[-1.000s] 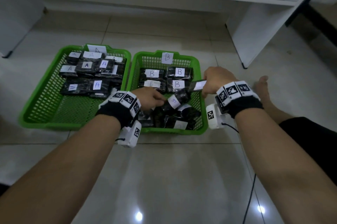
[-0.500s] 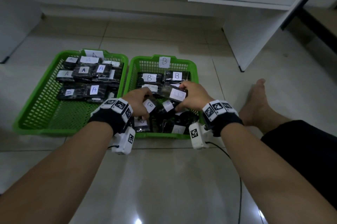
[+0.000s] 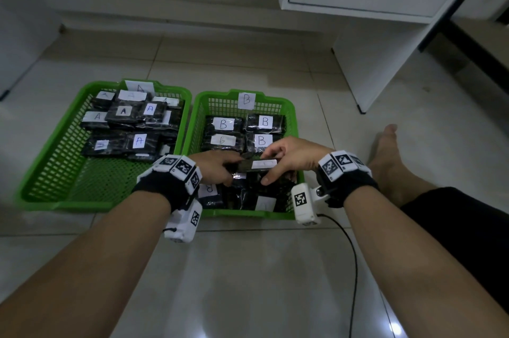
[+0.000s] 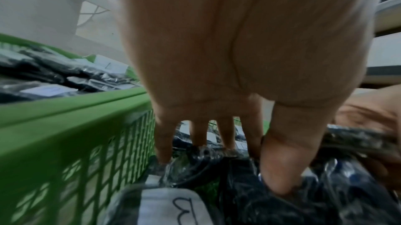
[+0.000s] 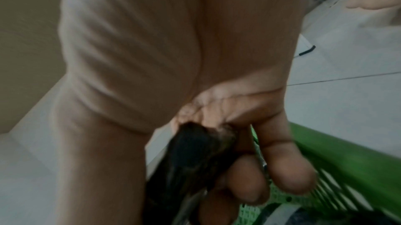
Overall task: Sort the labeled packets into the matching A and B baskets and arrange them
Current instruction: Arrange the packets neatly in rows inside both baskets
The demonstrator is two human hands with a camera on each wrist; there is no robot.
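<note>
Two green baskets sit side by side on the floor. Basket A on the left holds black packets labelled A at its far end. Basket B holds a neat far row of B packets and a loose pile near me. Above that pile both hands hold one black packet with a white label, lying level. My left hand pinches its left end, thumb down on black plastic. My right hand curls round the right end.
A white cabinet stands on the far right of the tiled floor. My bare foot and leg lie just right of basket B. A black cable runs from the right wrist camera. Basket A's near half shows bare mesh.
The right hand brought the labelled packet down from the right to the middle of basket B. The left hand has come up off the pile and taken its other end.
</note>
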